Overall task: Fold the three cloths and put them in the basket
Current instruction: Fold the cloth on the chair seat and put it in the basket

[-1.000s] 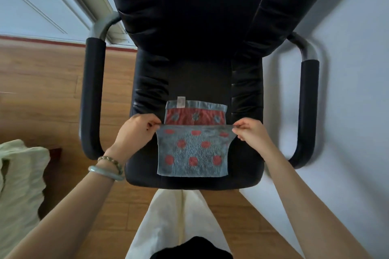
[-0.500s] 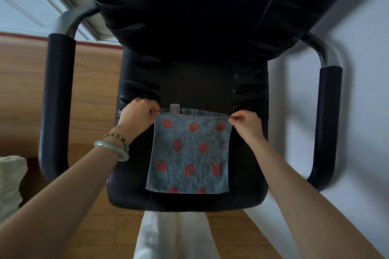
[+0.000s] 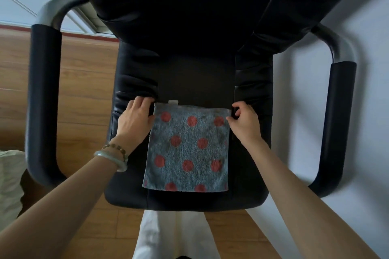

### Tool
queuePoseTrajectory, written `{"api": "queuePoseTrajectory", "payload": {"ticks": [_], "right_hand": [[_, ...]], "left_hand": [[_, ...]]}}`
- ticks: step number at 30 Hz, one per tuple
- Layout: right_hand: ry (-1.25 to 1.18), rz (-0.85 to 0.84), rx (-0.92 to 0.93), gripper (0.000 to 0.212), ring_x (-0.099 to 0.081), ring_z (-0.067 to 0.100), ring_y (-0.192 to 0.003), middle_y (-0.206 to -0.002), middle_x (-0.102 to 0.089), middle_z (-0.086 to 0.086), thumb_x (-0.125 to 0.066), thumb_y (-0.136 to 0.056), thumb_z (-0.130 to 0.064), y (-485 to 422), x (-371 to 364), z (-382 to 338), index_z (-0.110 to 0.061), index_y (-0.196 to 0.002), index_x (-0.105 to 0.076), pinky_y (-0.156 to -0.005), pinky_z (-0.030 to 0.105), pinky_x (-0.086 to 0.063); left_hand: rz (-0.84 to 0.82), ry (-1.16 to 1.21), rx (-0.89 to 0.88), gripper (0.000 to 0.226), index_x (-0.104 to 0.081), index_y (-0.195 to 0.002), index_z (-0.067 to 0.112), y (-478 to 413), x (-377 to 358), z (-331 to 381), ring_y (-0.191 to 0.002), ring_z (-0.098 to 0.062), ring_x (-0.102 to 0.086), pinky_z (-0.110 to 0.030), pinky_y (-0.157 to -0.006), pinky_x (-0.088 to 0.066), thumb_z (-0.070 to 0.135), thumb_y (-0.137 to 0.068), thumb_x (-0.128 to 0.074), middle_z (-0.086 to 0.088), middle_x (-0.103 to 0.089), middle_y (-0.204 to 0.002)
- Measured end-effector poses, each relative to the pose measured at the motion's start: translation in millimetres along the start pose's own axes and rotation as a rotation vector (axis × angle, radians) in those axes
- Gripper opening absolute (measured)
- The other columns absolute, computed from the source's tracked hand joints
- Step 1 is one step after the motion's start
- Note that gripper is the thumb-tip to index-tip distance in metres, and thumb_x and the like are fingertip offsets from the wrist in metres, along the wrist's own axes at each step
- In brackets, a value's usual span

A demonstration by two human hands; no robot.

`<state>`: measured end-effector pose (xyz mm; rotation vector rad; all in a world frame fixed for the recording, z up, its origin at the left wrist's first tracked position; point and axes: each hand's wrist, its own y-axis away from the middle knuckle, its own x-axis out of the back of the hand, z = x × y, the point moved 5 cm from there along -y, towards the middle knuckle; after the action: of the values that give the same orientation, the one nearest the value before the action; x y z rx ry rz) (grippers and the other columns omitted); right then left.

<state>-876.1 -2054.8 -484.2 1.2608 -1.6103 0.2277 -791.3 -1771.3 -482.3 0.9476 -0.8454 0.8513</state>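
A grey-blue towel cloth with red dots [image 3: 187, 147] lies folded in half and flat on the black chair seat [image 3: 130, 195]; a small white tag sticks out at its far edge. My left hand [image 3: 134, 120] rests palm down at the cloth's far left corner, thumb touching the edge, fingers spread on the seat. My right hand [image 3: 244, 122] hovers at the far right corner with fingers curled and apart, gripping nothing. No basket and no other task cloth is clearly in view.
The chair has a tall black backrest [image 3: 189, 17] and padded armrests on the left [image 3: 42, 101] and right [image 3: 339, 122]. A pale green fabric bundle [image 3: 8, 176] sits at the left edge on the wooden floor [image 3: 84, 82]. A white wall lies to the right.
Both hands carried the cloth's near edge up and over to the far edge, covering the red side. The fingers have since let go at the corners. The camera moved closer.
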Motion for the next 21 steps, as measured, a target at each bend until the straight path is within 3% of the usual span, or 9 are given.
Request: {"api": "queuePoseTrajectory", "payload": {"ticks": [3, 6, 9, 12, 15, 17, 21], "right_hand": [[0.023, -0.069, 0.142, 0.024, -0.051, 0.015, -0.082, -0.091, -0.050, -0.001, -0.068, -0.083, -0.014, 38.4, 0.4, -0.6, -0.012, -0.105, -0.060, -0.070, 0.023, -0.041], [0.101, -0.275, 0.181, 0.018, -0.051, 0.013, -0.090, -0.093, -0.048, -0.005, -0.066, -0.085, -0.017, 86.7, -17.5, 17.5, -0.014, -0.102, -0.061, -0.074, 0.022, -0.041], [0.180, -0.409, 0.234, 0.018, -0.052, 0.015, -0.098, -0.099, -0.052, -0.002, -0.062, -0.089, -0.021, 128.4, -33.0, 34.7, -0.014, -0.105, -0.061, -0.079, 0.024, -0.045], [0.248, -0.457, 0.324, 0.022, -0.050, 0.014, -0.105, -0.108, -0.054, -0.001, -0.060, -0.090, -0.026, 154.9, -42.1, 44.5, -0.014, -0.108, -0.060, -0.083, 0.019, -0.039], [0.383, -0.493, 0.431, 0.032, -0.050, 0.018, -0.106, -0.111, -0.055, 0.001, -0.066, -0.085, -0.030, 168.4, -50.1, 50.7, -0.013, -0.111, -0.060, -0.087, 0.024, -0.040], [0.488, -0.479, 0.497, 0.037, -0.057, 0.021, -0.098, -0.105, -0.059, 0.003, -0.076, -0.074, -0.029, 171.7, -53.9, 52.1, -0.012, -0.105, -0.063, -0.081, 0.030, -0.048], [0.568, -0.345, 0.589, 0.041, -0.063, 0.018, -0.074, -0.083, -0.063, 0.001, -0.090, -0.052, -0.026, 169.4, -55.6, 45.8, -0.015, -0.084, -0.067, -0.060, 0.026, -0.053]], "left_hand": [[-0.139, 0.010, -0.288, 0.027, -0.062, -0.106, 0.013, 43.9, -15.5, 6.6, -0.094, -0.026, -0.058, -0.038, -0.067, -0.055, 0.017, -0.081, -0.068, -0.006, -0.060, -0.101], [-0.270, -0.030, -0.499, 0.015, -0.066, -0.082, 0.018, 97.2, -33.4, 6.3, -0.074, -0.020, -0.065, -0.027, -0.053, -0.056, 0.024, -0.069, -0.072, 0.001, -0.064, -0.082], [-0.387, -0.101, -0.535, 0.031, -0.067, -0.078, 0.020, 132.5, -45.6, 1.6, -0.067, -0.016, -0.065, -0.022, -0.048, -0.052, 0.032, -0.055, -0.085, 0.004, -0.064, -0.077], [-0.440, -0.168, -0.499, 0.054, -0.067, -0.084, 0.020, 146.6, -52.1, -8.0, -0.068, -0.015, -0.064, -0.026, -0.054, -0.055, 0.041, -0.041, -0.092, 0.005, -0.065, -0.080], [-0.424, -0.237, -0.478, 0.064, -0.065, -0.091, 0.017, 151.2, -52.9, -16.7, -0.073, -0.018, -0.064, -0.031, -0.060, -0.057, 0.038, -0.037, -0.093, 0.001, -0.064, -0.087], [-0.401, -0.270, -0.478, 0.065, -0.064, -0.091, 0.015, 151.7, -52.3, -19.1, -0.073, -0.020, -0.064, -0.033, -0.060, -0.057, 0.035, -0.037, -0.094, -0.001, -0.064, -0.087], [-0.347, -0.319, -0.489, 0.060, -0.065, -0.087, 0.013, 148.7, -51.0, -17.5, -0.069, -0.022, -0.062, -0.033, -0.056, -0.055, 0.033, -0.038, -0.094, -0.003, -0.063, -0.082]]}}
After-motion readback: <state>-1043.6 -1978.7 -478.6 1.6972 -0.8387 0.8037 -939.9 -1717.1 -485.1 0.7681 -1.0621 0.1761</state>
